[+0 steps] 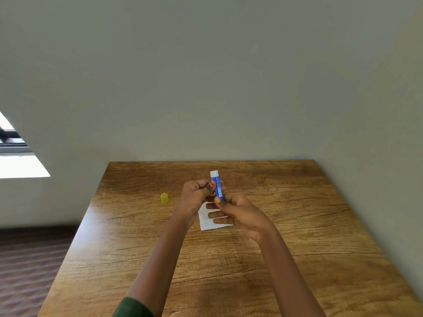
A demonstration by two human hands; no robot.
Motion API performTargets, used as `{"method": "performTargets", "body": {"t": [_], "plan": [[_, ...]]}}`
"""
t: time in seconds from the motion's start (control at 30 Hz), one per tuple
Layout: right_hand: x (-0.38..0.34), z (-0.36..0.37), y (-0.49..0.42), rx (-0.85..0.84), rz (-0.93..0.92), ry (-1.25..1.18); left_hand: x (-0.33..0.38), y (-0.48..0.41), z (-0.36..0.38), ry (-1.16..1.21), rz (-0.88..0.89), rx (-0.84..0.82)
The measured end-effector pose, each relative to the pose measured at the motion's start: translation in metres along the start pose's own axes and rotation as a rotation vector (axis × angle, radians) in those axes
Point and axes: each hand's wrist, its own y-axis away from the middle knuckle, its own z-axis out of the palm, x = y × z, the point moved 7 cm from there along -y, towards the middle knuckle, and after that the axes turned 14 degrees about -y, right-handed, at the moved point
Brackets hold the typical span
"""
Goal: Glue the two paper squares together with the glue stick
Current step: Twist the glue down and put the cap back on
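Both hands gripped the glue stick (pixel 217 184) above the table (pixel 297 225): left hand (pixel 196 193) around its middle, right hand (pixel 238 213) pinching its lower end. Paper (pixel 207 221) lay beneath them; yellow cap (pixel 164 198) left of the left hand.

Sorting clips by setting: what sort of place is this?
Probably a plain room at home or in an office: a wooden table against a bare wall, a window at left, dark plank flooring.

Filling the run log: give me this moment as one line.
left hand: on glue stick | right hand: on its lower end | yellow cap: off, on table | paper: on table
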Motion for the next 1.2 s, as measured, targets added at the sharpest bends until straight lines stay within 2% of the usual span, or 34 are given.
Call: {"method": "performTargets", "body": {"t": [0.07, 0.13, 0.33, 0.4, 0.53, 0.6, 0.67, 0.73, 0.9, 0.97, 1.03, 1.1, 1.2], "plan": [[0.001, 0.001, 0.0, -0.048, 0.012, -0.092, 0.001, 0.0, -0.001, -0.034, 0.016, 0.008], [-0.001, -0.004, 0.0, 0.016, -0.025, -0.054, 0.001, -0.001, -0.001, -0.065, 0.027, 0.01], [-0.016, -0.018, 0.002, 0.4, -0.248, 0.26, -0.002, -0.001, 0.002, -0.047, 0.008, 0.02], [-0.012, -0.014, -0.002, 0.351, -0.221, 0.275, 0.001, -0.002, 0.004, -0.047, 0.007, 0.006], [-0.002, -0.003, -0.003, 0.026, -0.044, 0.058, 0.003, -0.001, 0.004, -0.005, 0.007, 0.005], [-0.003, 0.0, -0.001, -0.037, -0.017, -0.022, 0.002, -0.002, 0.001, -0.029, 0.012, 0.027], [-0.004, -0.001, -0.001, -0.031, -0.027, -0.022, 0.002, -0.003, -0.002, -0.073, 0.027, 0.04], [-0.008, -0.003, 0.0, 0.036, -0.063, 0.017, 0.002, -0.003, 0.0, -0.076, 0.029, 0.037], [-0.022, -0.018, 0.003, 0.423, -0.252, 0.369, 0.0, -0.005, 0.002, -0.063, 0.025, 0.063], [-0.021, -0.018, 0.002, 0.471, -0.269, 0.417, -0.001, -0.005, 0.004, -0.061, 0.017, 0.052], [-0.015, -0.018, -0.002, 0.408, -0.202, 0.383, -0.002, -0.006, 0.005, -0.066, 0.012, 0.036], [-0.01, -0.014, -0.005, 0.255, -0.095, 0.32, -0.003, -0.006, 0.005, -0.059, 0.014, 0.034], [-0.006, -0.001, -0.002, 0.017, 0.013, 0.032, 0.001, -0.007, 0.003, -0.042, 0.011, 0.031]]}}
